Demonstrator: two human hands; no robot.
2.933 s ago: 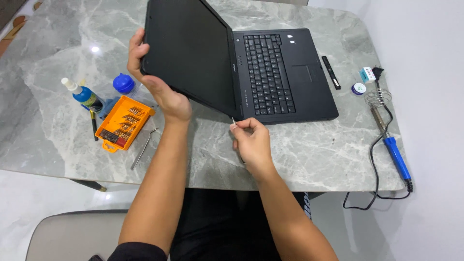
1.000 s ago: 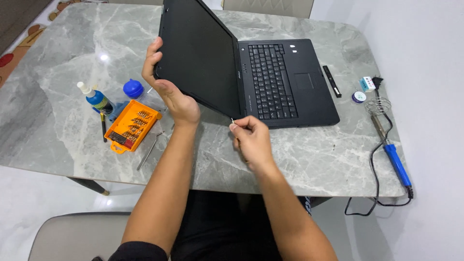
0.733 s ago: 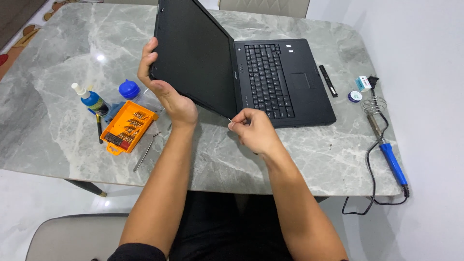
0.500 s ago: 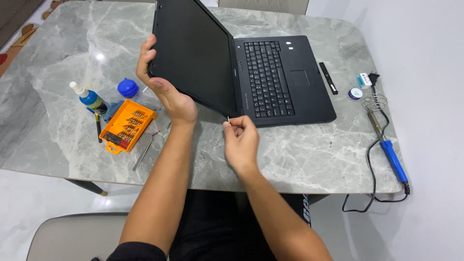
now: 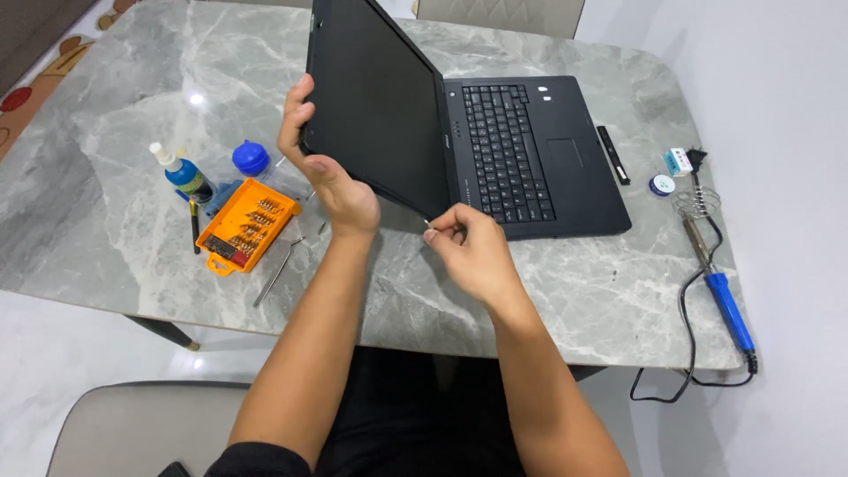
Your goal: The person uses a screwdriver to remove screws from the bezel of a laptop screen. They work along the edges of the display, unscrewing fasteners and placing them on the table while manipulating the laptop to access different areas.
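Note:
A black laptop lies open on a grey marble table, turned sideways so its screen lid stands tilted up at the left. My left hand grips the lid's lower edge. My right hand pinches a thin metal tool, its tip touching the lid's near corner by the hinge.
An orange bit case, tweezers, a small screwdriver and two blue bottles lie left of the laptop. A black pen-like stick, a solder spool and a blue soldering iron on its coil stand lie right. Chairs stand front and back.
My right hand has shifted slightly at the lid's near corner while keeping the thin tool there. My left hand still holds the lid. The view has moved a little.

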